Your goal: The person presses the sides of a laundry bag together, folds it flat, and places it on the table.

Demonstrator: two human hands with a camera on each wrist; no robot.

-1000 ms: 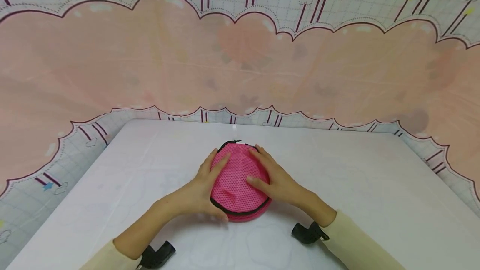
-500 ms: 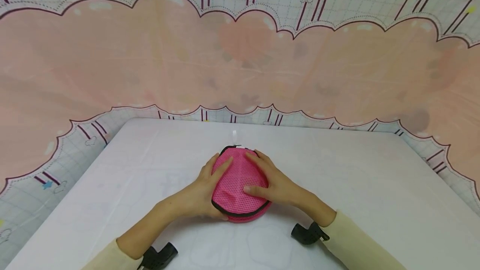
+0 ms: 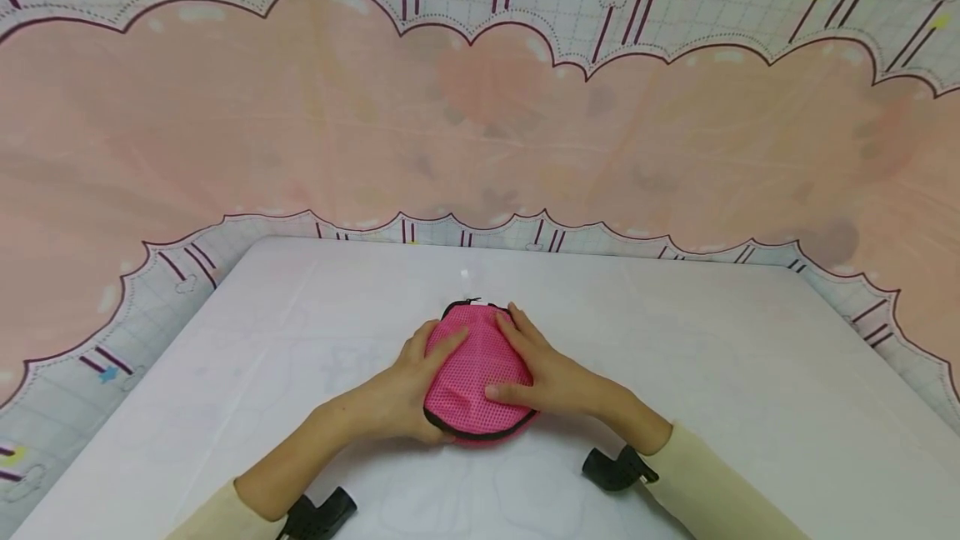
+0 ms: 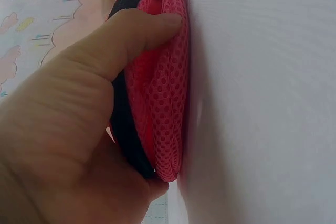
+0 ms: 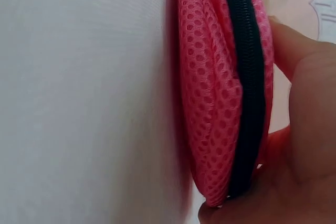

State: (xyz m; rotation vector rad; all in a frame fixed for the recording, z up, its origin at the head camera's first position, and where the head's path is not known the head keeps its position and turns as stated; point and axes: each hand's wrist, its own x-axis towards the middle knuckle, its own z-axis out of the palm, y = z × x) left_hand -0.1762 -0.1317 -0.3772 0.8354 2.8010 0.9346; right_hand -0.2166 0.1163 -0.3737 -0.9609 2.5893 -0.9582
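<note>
Both hands clasp the pink mesh pouch (image 3: 475, 377) on the white table (image 3: 750, 390): left hand (image 3: 408, 386) with fingers curled over its left edge, right hand (image 3: 551, 377) with fingers laid close together on top, thumb (image 3: 504, 394) pressing the mesh. Forearms angle inward.

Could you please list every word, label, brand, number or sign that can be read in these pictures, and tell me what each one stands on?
None: no readable text shows in any view.
Round pink mesh pouch with black zipper: no label or brand visible; left hand and right hand hold it.
White table surface: faint embossed shapes only, no letters.
Pink cloud-patterned backdrop cloth: stars, hearts and lines, no words or numbers.
</note>
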